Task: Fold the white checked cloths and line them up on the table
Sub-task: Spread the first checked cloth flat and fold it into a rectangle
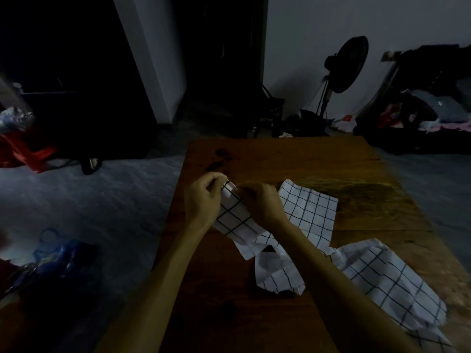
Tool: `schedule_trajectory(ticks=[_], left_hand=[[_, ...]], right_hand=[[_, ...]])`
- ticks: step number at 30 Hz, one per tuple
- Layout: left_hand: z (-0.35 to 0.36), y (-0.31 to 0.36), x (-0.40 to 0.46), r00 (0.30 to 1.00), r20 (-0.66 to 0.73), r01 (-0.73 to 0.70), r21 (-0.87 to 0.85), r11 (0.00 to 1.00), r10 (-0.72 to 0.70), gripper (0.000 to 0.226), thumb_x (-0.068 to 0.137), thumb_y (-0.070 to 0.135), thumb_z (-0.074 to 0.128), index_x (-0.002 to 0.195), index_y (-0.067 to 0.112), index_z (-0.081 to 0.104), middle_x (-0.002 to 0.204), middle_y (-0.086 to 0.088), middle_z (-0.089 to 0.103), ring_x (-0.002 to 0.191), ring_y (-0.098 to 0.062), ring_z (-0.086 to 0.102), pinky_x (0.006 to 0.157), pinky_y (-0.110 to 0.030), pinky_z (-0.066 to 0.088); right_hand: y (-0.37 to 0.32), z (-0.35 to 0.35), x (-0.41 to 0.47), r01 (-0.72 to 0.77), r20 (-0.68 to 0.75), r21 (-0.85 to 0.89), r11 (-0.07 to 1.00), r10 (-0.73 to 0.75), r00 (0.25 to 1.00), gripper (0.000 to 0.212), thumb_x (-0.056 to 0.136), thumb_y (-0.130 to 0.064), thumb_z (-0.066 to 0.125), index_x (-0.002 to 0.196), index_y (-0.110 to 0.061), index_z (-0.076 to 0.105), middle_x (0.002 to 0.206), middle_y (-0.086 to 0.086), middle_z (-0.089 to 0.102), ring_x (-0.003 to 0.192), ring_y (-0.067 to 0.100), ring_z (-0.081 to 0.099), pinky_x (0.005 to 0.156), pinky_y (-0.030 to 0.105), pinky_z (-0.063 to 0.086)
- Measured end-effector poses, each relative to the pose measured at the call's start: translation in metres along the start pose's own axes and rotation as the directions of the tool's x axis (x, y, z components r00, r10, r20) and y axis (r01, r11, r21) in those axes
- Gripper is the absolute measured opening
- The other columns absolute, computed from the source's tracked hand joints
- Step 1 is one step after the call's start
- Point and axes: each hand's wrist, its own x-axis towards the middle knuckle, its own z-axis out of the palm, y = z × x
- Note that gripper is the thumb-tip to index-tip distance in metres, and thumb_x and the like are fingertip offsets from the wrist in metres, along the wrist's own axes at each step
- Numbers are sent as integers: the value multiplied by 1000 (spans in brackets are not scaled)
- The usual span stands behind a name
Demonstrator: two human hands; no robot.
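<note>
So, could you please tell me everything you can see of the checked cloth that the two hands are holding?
The held cloth is white with a thin dark grid, and looks like light woven fabric. Both hands pinch its top edge close together, the left hand on its left side and the right hand on its right. It hangs raised over the wooden table, near the left edge. Its lower part drapes down to another checked cloth lying flat beside it.

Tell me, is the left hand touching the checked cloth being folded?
Touching. In the head view the left hand is closed on the upper edge of the held cloth, opposite the right hand.
</note>
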Motion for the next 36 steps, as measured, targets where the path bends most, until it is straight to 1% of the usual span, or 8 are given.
schedule_trajectory(ticks=[4, 12, 20, 25, 27, 30, 32, 36], left_hand=[[-2, 1, 2, 996, -81, 23, -36, 999, -26, 16, 95, 23, 52, 99, 16, 66, 90, 12, 62, 82, 7, 56, 67, -8, 43], [-6, 2, 8, 985, -168, 39, -46, 998, -46, 15, 95, 21, 52, 99, 14, 65, 86, 14, 58, 78, 9, 54, 65, -1, 41], [-13, 0, 9, 974, -222, 26, -56, 998, -38, 16, 96, 21, 51, 101, 14, 63, 88, 13, 58, 78, 10, 53, 65, 1, 41], [-2, -3, 5, 999, -30, -34, 52, 998, 36, 16, 93, 21, 56, 103, 16, 66, 94, 15, 60, 85, 4, 56, 68, -4, 41], [5, -1, -1, 998, 45, -53, 56, 997, 50, 17, 93, 21, 56, 105, 16, 66, 97, 13, 62, 89, 1, 57, 70, -5, 41], [9, 9, -7, 990, 104, -96, 42, 994, 91, 18, 93, 21, 56, 107, 15, 66, 98, 11, 63, 87, 5, 55, 69, -1, 43], [7, 15, -8, 990, 100, -98, 17, 995, 96, 21, 93, 21, 57, 112, 16, 64, 99, 10, 63, 85, 5, 56, 69, -2, 44], [0, 8, -6, 990, 139, -25, -7, 1000, 25, 40, 89, 33, 60, 126, 21, 51, 96, 10, 59, 85, -2, 59, 63, -12, 47]], right_hand=[[7, 1, -10, -35, -23, 7, 999, 35, 999, 21, 96, -20, 53, 108, -13, 69, 103, 1, 69, 84, 7, 58, 69, 16, 45], [34, 1, -35, -123, -40, -38, 992, 122, 992, 18, 96, -21, 51, 99, -16, 68, 92, 1, 69, 76, 10, 61, 66, 27, 52], [70, -3, -57, -338, 37, -193, 921, 351, 936, 18, 97, -21, 51, 104, -14, 66, 97, 2, 70, 63, -8, 47, 57, 11, 33], [48, -5, -44, -367, -178, 66, 928, 373, 911, 22, 98, -24, 49, 114, -16, 61, 108, -2, 66, 87, 2, 57, 73, 17, 47], [28, -8, -33, -275, -111, 187, 943, 298, 948, 30, 97, -29, 50, 125, -19, 55, 110, -12, 59, 93, -2, 55, 77, 19, 49], [7, -10, -19, -140, 79, 141, 980, 130, 988, 28, 96, -27, 54, 122, -18, 57, 106, -9, 61, 87, 3, 60, 66, 17, 49], [3, -8, -13, -101, 81, 128, 987, 91, 993, 16, 95, -22, 54, 109, -18, 62, 94, -6, 65, 79, 10, 63, 63, 24, 53], [3, -16, -12, -159, 9, 365, 917, 168, 986, 9, 94, -20, 55, 99, -21, 63, 93, -14, 62, 84, -5, 60, 67, 14, 49]])
